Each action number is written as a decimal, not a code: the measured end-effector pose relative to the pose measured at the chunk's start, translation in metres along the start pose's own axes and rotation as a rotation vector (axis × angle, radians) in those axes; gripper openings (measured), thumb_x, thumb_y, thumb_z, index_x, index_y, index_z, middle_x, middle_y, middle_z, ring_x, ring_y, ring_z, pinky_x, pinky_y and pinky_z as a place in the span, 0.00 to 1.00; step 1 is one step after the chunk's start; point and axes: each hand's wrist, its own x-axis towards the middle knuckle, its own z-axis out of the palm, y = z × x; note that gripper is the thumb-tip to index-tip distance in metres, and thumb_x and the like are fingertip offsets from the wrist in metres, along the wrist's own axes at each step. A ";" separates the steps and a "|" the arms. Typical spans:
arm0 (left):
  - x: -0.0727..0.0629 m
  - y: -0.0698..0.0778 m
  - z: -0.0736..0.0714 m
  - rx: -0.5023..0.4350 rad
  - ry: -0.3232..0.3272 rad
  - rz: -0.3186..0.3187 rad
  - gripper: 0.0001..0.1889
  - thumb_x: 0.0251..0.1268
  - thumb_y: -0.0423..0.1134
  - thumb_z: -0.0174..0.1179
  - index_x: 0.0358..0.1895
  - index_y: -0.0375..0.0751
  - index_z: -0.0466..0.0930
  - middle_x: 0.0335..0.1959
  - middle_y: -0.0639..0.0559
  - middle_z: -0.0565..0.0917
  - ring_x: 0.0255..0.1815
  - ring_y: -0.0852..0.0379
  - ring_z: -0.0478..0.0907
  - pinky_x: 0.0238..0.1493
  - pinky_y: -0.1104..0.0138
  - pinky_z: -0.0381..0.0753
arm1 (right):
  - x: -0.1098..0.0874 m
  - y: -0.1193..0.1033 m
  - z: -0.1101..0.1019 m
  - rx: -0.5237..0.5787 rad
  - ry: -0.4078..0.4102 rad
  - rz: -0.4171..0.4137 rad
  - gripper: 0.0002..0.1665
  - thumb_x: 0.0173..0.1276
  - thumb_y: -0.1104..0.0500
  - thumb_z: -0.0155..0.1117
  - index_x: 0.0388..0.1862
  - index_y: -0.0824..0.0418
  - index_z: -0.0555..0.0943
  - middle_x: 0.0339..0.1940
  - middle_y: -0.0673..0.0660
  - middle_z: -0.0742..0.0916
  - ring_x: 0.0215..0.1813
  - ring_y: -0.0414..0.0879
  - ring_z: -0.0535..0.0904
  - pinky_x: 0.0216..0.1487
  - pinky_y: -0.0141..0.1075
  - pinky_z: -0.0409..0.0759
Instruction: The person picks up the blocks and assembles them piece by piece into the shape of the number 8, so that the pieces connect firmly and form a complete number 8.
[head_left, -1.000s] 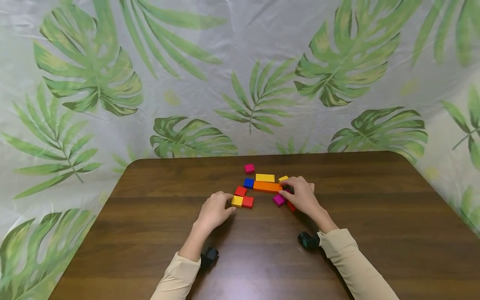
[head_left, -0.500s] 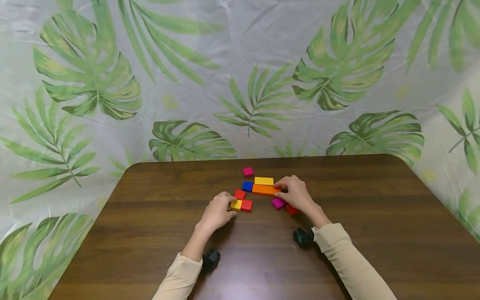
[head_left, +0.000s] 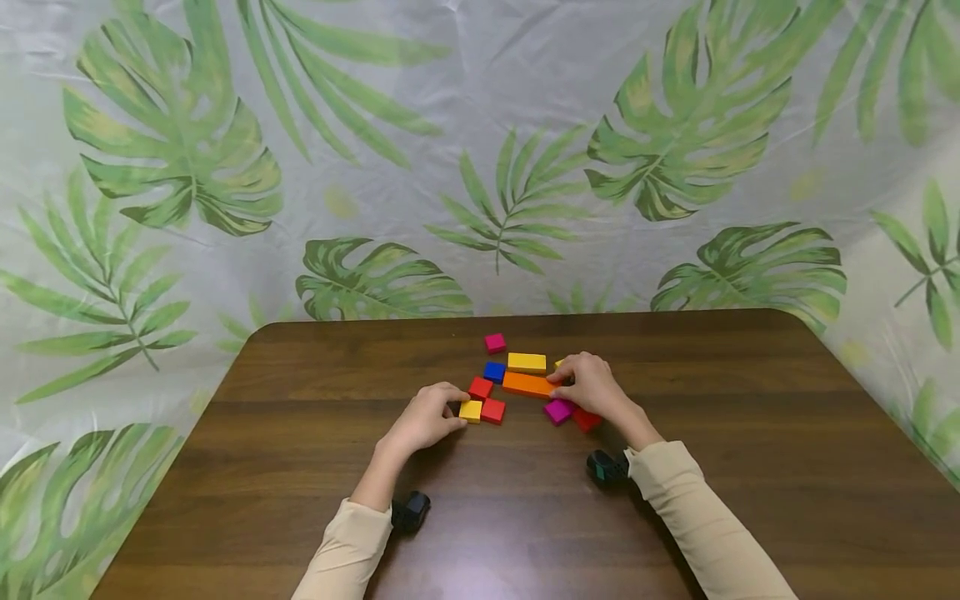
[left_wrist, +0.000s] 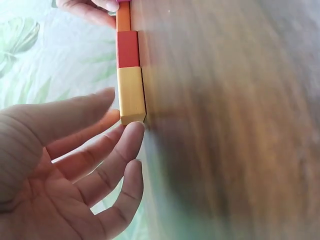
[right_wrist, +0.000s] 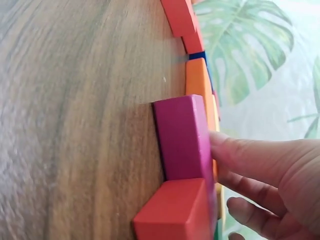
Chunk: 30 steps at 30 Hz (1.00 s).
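In the head view my left hand (head_left: 424, 417) is at the left end of a small yellow block (head_left: 471, 412), index fingertip at its far edge and thumb by its near corner. In the left wrist view the thumb (left_wrist: 102, 100) lies straight beside the yellow block's top, and the loosely bent fingers are at its end. My right hand (head_left: 596, 387) pinches the right end of a long orange block (head_left: 527, 384) between thumb and index finger. Just in front of that hand lie a magenta block (head_left: 558, 412) and a red block (head_left: 587, 419). Part of another yellow block shows behind its fingers.
Two red blocks (head_left: 492, 411) adjoin the small yellow one. A blue block (head_left: 494, 372), a long yellow block (head_left: 527, 362) and a pink block (head_left: 495, 342) lie farther back on the brown wooden table (head_left: 337, 367). Leaf-patterned cloth (head_left: 375, 192) hangs behind the table's far edge.
My right hand has moved left from the small yellow block to the orange block, whose left end has come away from the blue one. My left index finger has drawn back from over the small yellow block.
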 end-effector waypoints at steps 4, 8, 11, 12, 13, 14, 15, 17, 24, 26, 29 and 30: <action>-0.002 0.002 -0.002 0.036 -0.010 -0.019 0.18 0.53 0.33 0.66 0.49 0.35 0.81 0.45 0.44 0.82 0.25 0.61 0.73 0.27 0.73 0.72 | -0.002 -0.001 -0.002 -0.024 -0.024 -0.029 0.12 0.53 0.58 0.73 0.37 0.59 0.88 0.42 0.59 0.88 0.48 0.57 0.78 0.52 0.53 0.71; -0.003 0.005 -0.002 0.079 -0.011 -0.038 0.19 0.50 0.35 0.69 0.48 0.36 0.82 0.42 0.45 0.83 0.24 0.62 0.73 0.27 0.72 0.72 | -0.005 -0.004 -0.004 -0.041 -0.049 -0.012 0.12 0.52 0.58 0.73 0.37 0.58 0.88 0.42 0.57 0.88 0.47 0.56 0.78 0.50 0.52 0.69; -0.003 0.007 -0.001 0.100 -0.008 -0.051 0.18 0.49 0.36 0.70 0.46 0.37 0.83 0.38 0.47 0.83 0.23 0.61 0.71 0.27 0.71 0.71 | -0.007 -0.005 -0.005 -0.054 -0.057 -0.010 0.11 0.52 0.58 0.73 0.37 0.57 0.88 0.41 0.56 0.88 0.46 0.55 0.77 0.46 0.49 0.68; -0.003 0.008 0.000 0.107 -0.003 -0.051 0.17 0.48 0.36 0.70 0.44 0.37 0.83 0.37 0.47 0.83 0.23 0.61 0.71 0.26 0.71 0.71 | -0.008 -0.005 -0.005 -0.057 -0.058 -0.013 0.11 0.52 0.58 0.73 0.36 0.57 0.88 0.40 0.55 0.88 0.46 0.55 0.77 0.45 0.48 0.68; -0.003 0.008 0.000 0.112 0.002 -0.052 0.16 0.48 0.36 0.70 0.43 0.37 0.84 0.35 0.47 0.83 0.22 0.61 0.71 0.26 0.71 0.71 | -0.009 -0.005 -0.005 -0.059 -0.061 -0.019 0.11 0.52 0.58 0.73 0.36 0.57 0.88 0.39 0.55 0.88 0.45 0.54 0.77 0.43 0.46 0.67; -0.003 0.009 0.000 0.117 0.004 -0.049 0.15 0.48 0.36 0.70 0.42 0.38 0.84 0.34 0.48 0.83 0.22 0.61 0.70 0.26 0.71 0.70 | -0.010 -0.006 -0.006 -0.062 -0.063 -0.030 0.11 0.51 0.58 0.73 0.35 0.57 0.88 0.38 0.55 0.88 0.44 0.54 0.77 0.42 0.44 0.65; -0.004 0.009 0.000 0.123 0.006 -0.046 0.14 0.48 0.36 0.70 0.41 0.38 0.84 0.32 0.48 0.83 0.22 0.61 0.70 0.26 0.71 0.70 | -0.011 -0.006 -0.006 -0.066 -0.067 -0.042 0.11 0.51 0.58 0.74 0.35 0.57 0.88 0.37 0.54 0.88 0.43 0.53 0.77 0.40 0.43 0.64; -0.004 0.009 0.000 0.133 0.007 -0.039 0.13 0.48 0.36 0.71 0.39 0.38 0.84 0.30 0.49 0.83 0.23 0.61 0.70 0.26 0.71 0.70 | -0.015 -0.005 -0.007 -0.070 -0.071 -0.067 0.10 0.51 0.58 0.74 0.34 0.57 0.88 0.35 0.53 0.88 0.42 0.51 0.76 0.39 0.40 0.63; -0.008 0.009 -0.003 0.140 -0.028 -0.036 0.12 0.47 0.36 0.71 0.37 0.38 0.85 0.30 0.50 0.82 0.26 0.60 0.71 0.30 0.69 0.72 | -0.023 -0.006 -0.010 -0.088 -0.073 -0.154 0.09 0.49 0.57 0.75 0.31 0.56 0.87 0.31 0.50 0.88 0.39 0.49 0.77 0.38 0.39 0.63; -0.009 0.009 -0.004 0.137 -0.042 -0.036 0.12 0.46 0.35 0.71 0.37 0.38 0.85 0.30 0.50 0.82 0.26 0.60 0.71 0.31 0.69 0.72 | -0.026 -0.007 -0.010 -0.091 -0.079 -0.160 0.09 0.49 0.57 0.75 0.31 0.56 0.87 0.31 0.50 0.88 0.40 0.49 0.77 0.38 0.39 0.63; -0.011 0.010 -0.003 0.140 -0.057 -0.032 0.11 0.46 0.36 0.72 0.36 0.39 0.85 0.30 0.51 0.83 0.26 0.60 0.71 0.31 0.69 0.72 | -0.030 -0.008 -0.010 -0.092 -0.098 -0.152 0.10 0.49 0.57 0.75 0.32 0.56 0.87 0.32 0.49 0.87 0.40 0.48 0.77 0.39 0.38 0.62; -0.012 0.010 -0.002 0.139 -0.056 -0.030 0.11 0.46 0.36 0.72 0.35 0.39 0.85 0.30 0.51 0.83 0.26 0.61 0.72 0.31 0.69 0.72 | -0.032 -0.008 -0.010 -0.090 -0.105 -0.145 0.10 0.49 0.57 0.75 0.33 0.56 0.87 0.32 0.49 0.87 0.40 0.48 0.77 0.39 0.38 0.61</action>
